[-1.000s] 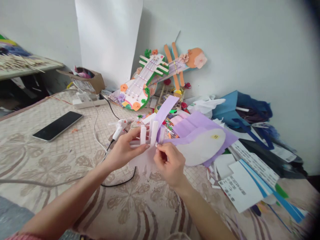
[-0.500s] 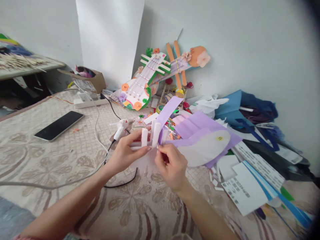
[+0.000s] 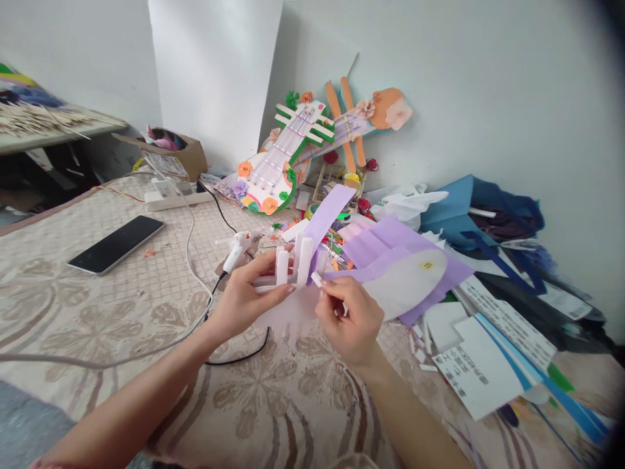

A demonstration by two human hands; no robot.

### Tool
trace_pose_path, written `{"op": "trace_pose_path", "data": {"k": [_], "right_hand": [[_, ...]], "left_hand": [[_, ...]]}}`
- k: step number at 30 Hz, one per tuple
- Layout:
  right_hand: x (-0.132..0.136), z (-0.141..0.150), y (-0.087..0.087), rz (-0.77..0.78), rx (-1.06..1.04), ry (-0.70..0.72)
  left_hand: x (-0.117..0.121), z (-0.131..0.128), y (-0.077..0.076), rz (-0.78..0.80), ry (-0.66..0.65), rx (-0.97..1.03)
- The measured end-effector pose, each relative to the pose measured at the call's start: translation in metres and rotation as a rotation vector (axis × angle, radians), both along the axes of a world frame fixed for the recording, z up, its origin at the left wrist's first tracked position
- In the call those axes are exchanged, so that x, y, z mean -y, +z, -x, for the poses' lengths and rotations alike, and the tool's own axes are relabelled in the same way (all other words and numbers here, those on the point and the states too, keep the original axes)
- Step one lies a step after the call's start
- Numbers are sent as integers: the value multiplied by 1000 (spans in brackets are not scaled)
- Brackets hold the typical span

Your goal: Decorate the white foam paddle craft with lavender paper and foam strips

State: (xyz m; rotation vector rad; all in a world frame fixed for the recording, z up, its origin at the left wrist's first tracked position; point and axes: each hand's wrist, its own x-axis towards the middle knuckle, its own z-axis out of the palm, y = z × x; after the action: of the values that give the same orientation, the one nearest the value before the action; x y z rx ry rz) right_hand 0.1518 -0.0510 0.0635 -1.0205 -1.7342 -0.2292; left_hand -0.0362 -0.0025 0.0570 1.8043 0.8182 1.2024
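My left hand (image 3: 249, 290) is closed around the near end of a white foam craft piece with upright pegs (image 3: 305, 262). A strip of purple paper (image 3: 328, 212) rises from behind the pegs. Between the thumb and forefinger of my right hand (image 3: 349, 319) is a small white foam piece (image 3: 316, 279), held just right of the pegs and apart from them. A white body shape (image 3: 407, 286) with a small yellow mark lies to the right, over purple paper (image 3: 385, 241). Part of the craft piece is hidden behind my left fingers.
A white glue gun (image 3: 236, 253) stands behind my left hand, its cord trailing forward. A phone (image 3: 116, 244) lies at the left. Two decorated paper instruments (image 3: 278, 163) lean on the wall. Printed cards (image 3: 481, 371), scraps and a blue bag (image 3: 449, 208) crowd the right.
My right hand has drawn back a little to the right from the pegs, and the small white piece in its fingertips now shows clearly. My left hand has hardly moved.
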Motion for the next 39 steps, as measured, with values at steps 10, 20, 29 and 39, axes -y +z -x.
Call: {"op": "trace_pose_path", "data": {"k": [10,20,29,39], "right_hand": [[-2,6,-13,6,94,13],[-2,8,-7,46,80,-22],[1,12,-6,44,27,-29],[2,13,-7,63,27,-8]], "left_hand": [[-2,5,-3,-1,-17,13],[-3,6,-8,58,-19,37],[-1,4,-8,70,11,18],[2,3,-12,99,5,17]]}}
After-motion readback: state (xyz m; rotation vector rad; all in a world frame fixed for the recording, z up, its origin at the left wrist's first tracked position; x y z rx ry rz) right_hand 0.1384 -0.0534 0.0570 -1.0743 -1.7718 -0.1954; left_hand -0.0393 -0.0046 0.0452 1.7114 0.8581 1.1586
